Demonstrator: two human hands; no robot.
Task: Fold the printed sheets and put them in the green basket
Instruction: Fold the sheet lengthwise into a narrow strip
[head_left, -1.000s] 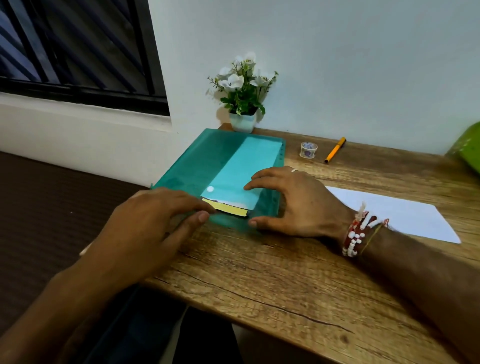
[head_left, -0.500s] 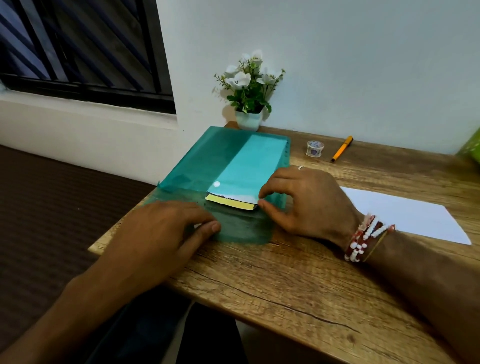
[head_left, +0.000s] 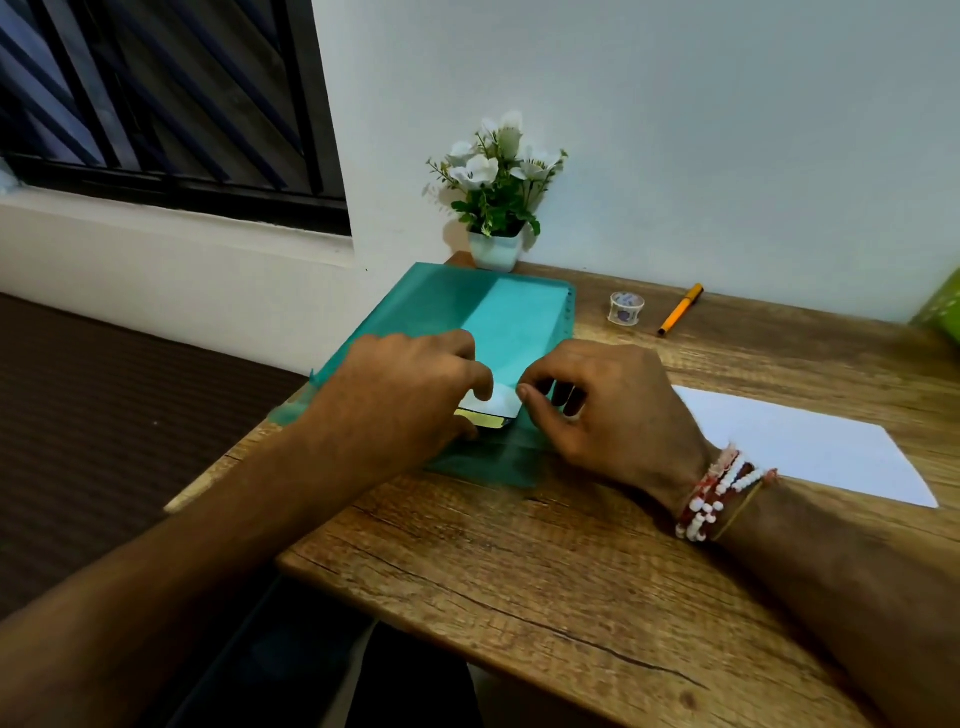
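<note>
Atop the teal folder (head_left: 447, 306), left hand (head_left: 400, 395) and right hand (head_left: 613, 410) pinch the sheets (head_left: 493, 402) (fingers (head_left: 540, 371) curled) at its mouth.

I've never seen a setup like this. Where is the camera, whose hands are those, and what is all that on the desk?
There is no machine here. A person wears one camera on the head, and it looks down at their own two hands. Both hands work at the open end of a teal folder on the wooden desk, where a white sheet sticks out. The right hand, with beaded bracelets at the wrist, seems to pinch that sheet's corner. The left hand has its thumb on the sheet, though whether it grips is unclear. A second sheet lies flat to the right. At the back stand a flower pot, a tape roll and an orange pen. The green basket just shows at the right edge.
</note>
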